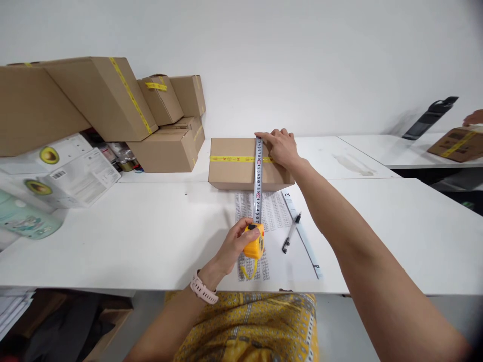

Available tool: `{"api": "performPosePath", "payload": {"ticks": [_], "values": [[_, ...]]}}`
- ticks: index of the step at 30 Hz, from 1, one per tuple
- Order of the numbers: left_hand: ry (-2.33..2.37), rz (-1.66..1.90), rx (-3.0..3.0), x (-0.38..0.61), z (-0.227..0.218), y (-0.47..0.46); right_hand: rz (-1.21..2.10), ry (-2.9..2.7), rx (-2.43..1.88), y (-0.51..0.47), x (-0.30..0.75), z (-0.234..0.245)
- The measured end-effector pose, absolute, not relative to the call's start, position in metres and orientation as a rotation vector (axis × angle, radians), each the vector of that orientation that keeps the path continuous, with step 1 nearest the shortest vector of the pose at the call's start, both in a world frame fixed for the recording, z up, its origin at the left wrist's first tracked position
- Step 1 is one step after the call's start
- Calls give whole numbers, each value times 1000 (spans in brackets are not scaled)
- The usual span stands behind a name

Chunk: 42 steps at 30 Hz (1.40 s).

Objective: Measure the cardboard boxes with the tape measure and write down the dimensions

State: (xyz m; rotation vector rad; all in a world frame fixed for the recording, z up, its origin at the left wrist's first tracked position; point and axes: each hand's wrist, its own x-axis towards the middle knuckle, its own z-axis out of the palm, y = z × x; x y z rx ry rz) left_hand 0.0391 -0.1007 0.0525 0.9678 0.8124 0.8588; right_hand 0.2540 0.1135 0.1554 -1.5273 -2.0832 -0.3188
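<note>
A cardboard box (pixel 234 173) with yellow tape across its top sits in front of me on the white table. My left hand (pixel 237 241) is wrapped around the yellow case of a tape measure (pixel 253 247), just in front of the box. Its pulled-out blade (pixel 258 176) runs across the box top to the far edge. There my right hand (pixel 279 146) has its index finger at the blade's end, the other fingers curled over the box. Under the tape measure lies a printed sheet (pixel 277 213), with a black-capped pen (pixel 292 232) on its right part.
Cardboard boxes (pixel 166 151) are stacked at the left against the wall. Nearer stand white cartons with avocado pictures (pixel 75 171) and a mint-green bottle (pixel 28 216). At the far right are a dark bottle (pixel 430 118) and another person's hand (pixel 474 117) on a taped box (pixel 455 143).
</note>
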Motion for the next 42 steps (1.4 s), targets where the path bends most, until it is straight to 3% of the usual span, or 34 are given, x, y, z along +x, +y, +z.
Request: {"api": "performPosePath", "payload": {"ticks": [10, 23, 30, 35, 42], "values": [[850, 853, 1042, 43, 24, -106, -243, -2019, -1462, 114, 255, 149], [795, 955, 1161, 32, 30, -140, -307, -1899, -1549, 89, 242, 147], [826, 950, 1186, 9, 15, -175, -315, -1878, -1579, 2, 226, 95], [876, 871, 1233, 6, 14, -188, -153, -1842, -1558, -49, 232, 69], [823, 540, 1406, 1, 14, -227, 425, -1461, -1286, -100, 264, 130]]}}
